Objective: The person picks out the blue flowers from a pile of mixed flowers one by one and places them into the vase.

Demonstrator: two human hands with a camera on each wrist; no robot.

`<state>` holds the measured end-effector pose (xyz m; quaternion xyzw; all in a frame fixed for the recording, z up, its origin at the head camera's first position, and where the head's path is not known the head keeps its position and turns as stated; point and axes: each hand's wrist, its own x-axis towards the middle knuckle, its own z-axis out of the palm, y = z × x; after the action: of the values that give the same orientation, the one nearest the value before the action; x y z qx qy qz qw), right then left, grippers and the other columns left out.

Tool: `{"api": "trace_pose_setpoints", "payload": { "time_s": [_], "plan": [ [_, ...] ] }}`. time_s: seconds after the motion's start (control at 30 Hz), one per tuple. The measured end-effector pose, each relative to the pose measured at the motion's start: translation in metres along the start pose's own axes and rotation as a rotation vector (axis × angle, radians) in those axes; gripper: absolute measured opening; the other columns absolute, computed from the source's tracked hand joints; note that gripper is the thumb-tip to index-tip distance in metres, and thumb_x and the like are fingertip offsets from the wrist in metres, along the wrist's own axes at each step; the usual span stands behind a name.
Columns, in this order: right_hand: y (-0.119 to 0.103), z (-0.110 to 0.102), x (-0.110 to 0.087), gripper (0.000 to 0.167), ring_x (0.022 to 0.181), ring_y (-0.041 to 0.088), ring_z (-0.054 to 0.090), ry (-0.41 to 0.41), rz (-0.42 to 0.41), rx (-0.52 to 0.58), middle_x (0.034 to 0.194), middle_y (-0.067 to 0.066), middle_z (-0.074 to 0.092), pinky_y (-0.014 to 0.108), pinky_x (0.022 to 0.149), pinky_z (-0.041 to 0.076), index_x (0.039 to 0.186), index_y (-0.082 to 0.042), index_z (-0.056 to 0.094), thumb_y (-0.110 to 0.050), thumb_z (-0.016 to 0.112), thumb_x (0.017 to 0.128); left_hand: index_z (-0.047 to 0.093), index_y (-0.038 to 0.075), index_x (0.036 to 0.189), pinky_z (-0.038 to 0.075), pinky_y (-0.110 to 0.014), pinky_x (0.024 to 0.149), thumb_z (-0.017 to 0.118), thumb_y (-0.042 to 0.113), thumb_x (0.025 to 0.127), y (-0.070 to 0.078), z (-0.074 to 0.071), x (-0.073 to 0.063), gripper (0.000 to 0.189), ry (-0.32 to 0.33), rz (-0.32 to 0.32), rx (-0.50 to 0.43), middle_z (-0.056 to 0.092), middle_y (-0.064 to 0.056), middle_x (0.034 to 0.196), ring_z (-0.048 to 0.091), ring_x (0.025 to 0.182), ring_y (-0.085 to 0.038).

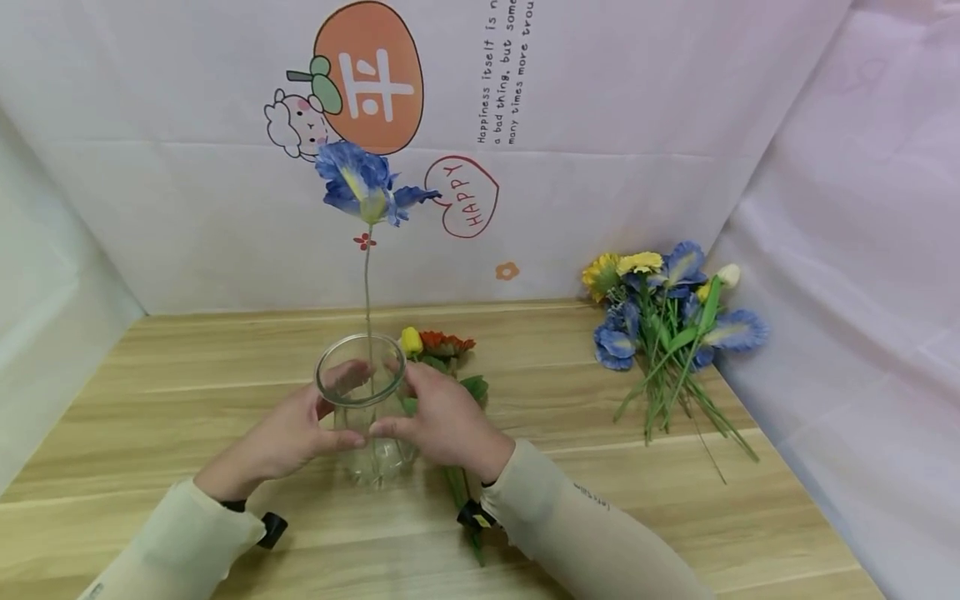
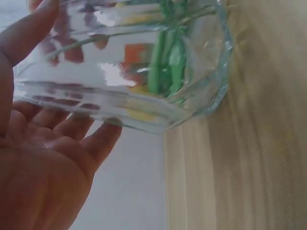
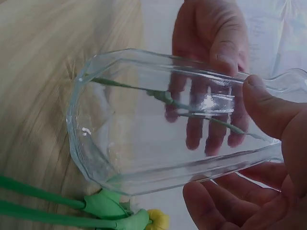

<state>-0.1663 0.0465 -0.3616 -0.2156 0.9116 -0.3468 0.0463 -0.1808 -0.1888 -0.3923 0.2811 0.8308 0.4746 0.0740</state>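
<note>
The left hand [image 1: 288,429] and right hand [image 1: 453,412] are cupping the vase [image 3: 139,136] from opposite sides, fingers part-curled round it, probably steadying it; whether its base is touching the table [image 1: 225,367] is hard to tell. One iris [image 1: 360,187] is rising through its mouth. Just beside, a small bunch [image 1: 450,346] is lying; a larger bunch [image 1: 663,329] is resting farther right, likely leaving working room.

Pale cream left sleeve [image 1: 172,550], and the right sleeve [image 1: 581,533] matches, small dark lettering [image 1: 592,495] running along it! Dark band [image 1: 235,505] at the left cuff [image 1: 243,525]; black left block [image 1: 272,530], black right block [image 1: 471,512] with a yellowish patch [image 1: 483,522]!
</note>
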Motion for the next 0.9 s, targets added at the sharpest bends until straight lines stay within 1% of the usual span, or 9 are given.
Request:
{"api": "trace_pose_setpoints", "payload": {
  "time_s": [0.07,0.13,0.23,0.33,0.4,0.47,0.6,0.73,0.9],
  "plan": [
    [0.0,0.0,0.001,0.061,0.106,0.013,0.061,-0.02,-0.006,-0.006,0.12,-0.006,0.062,0.033,0.087,0.053,0.135,-0.019,0.057,-0.051,0.073,0.085,0.035,0.01,0.154,0.028,-0.064,0.109,0.085,0.032,0.081,-0.001,-0.001,-0.001,0.091,0.012,0.005,0.018,0.043,-0.009,0.152,0.04,0.136,-0.035],
    [0.002,-0.001,0.001,0.052,0.103,0.012,0.062,-0.051,-0.022,-0.031,0.115,-0.006,0.064,0.032,0.085,0.053,0.126,-0.019,0.061,-0.051,0.072,0.087,0.036,0.009,0.153,0.03,-0.062,0.109,0.085,0.031,0.081,-0.002,-0.002,-0.003,0.089,0.019,0.013,0.04,0.045,-0.01,0.15,0.042,0.135,-0.035],
    [0.011,-0.009,0.003,0.054,0.104,0.013,0.063,-0.125,-0.034,-0.06,0.123,-0.003,0.064,0.031,0.086,0.053,0.132,-0.014,0.061,-0.049,0.07,0.091,0.037,0.007,0.152,0.033,-0.056,0.109,0.084,0.026,0.082,-0.004,-0.002,-0.005,0.086,0.013,0.025,0.041,0.045,-0.011,0.15,0.043,0.134,-0.033],
    [0.032,-0.026,0.003,0.052,0.106,0.013,0.062,-0.142,-0.034,-0.08,0.125,0.0,0.065,0.032,0.088,0.052,0.136,-0.011,0.061,-0.043,0.067,0.096,0.036,0.005,0.151,0.035,-0.051,0.109,0.083,0.022,0.082,-0.004,-0.002,-0.005,0.085,0.002,0.037,0.033,0.045,-0.012,0.149,0.043,0.135,-0.033],
    [0.049,-0.04,0.002,0.045,0.101,0.013,0.063,-0.104,-0.01,-0.089,0.118,0.0,0.068,0.033,0.086,0.053,0.131,-0.009,0.064,-0.039,0.066,0.097,0.036,0.005,0.151,0.035,-0.05,0.109,0.083,0.022,0.082,-0.004,-0.002,-0.005,0.085,-0.003,0.041,0.033,0.045,-0.013,0.149,0.043,0.134,-0.033],
    [0.067,-0.057,-0.001,0.037,0.095,0.012,0.063,-0.038,0.029,-0.106,0.11,-0.001,0.069,0.034,0.084,0.054,0.124,-0.01,0.068,-0.035,0.066,0.098,0.036,0.005,0.151,0.035,-0.051,0.108,0.083,0.023,0.082,-0.003,-0.002,-0.004,0.086,-0.004,0.04,0.04,0.046,-0.013,0.148,0.044,0.134,-0.034],
    [0.105,-0.096,-0.012,0.03,0.093,0.017,0.064,0.083,0.132,-0.134,0.106,-0.001,0.069,0.04,0.082,0.055,0.119,-0.011,0.07,-0.032,0.064,0.099,0.036,0.004,0.151,0.035,-0.054,0.108,0.084,0.022,0.081,-0.002,-0.002,-0.004,0.086,-0.004,0.035,0.044,0.046,-0.014,0.148,0.045,0.133,-0.036],
    [0.148,-0.134,-0.029,0.03,0.088,0.021,0.065,0.153,0.227,-0.14,0.101,0.005,0.07,0.044,0.075,0.054,0.12,-0.009,0.069,-0.031,0.06,0.101,0.035,0.004,0.151,0.034,-0.057,0.108,0.084,0.02,0.081,-0.001,-0.002,-0.004,0.087,0.0,0.036,0.04,0.046,-0.015,0.148,0.044,0.132,-0.037],
    [0.199,-0.173,-0.059,0.037,0.086,0.025,0.063,0.199,0.369,-0.155,0.099,0.01,0.07,0.043,0.069,0.052,0.123,-0.003,0.066,-0.033,0.055,0.104,0.035,0.005,0.152,0.036,-0.059,0.106,0.084,0.021,0.082,0.0,-0.001,-0.003,0.087,-0.005,0.032,0.043,0.046,-0.015,0.147,0.045,0.132,-0.038]
  ]
}}
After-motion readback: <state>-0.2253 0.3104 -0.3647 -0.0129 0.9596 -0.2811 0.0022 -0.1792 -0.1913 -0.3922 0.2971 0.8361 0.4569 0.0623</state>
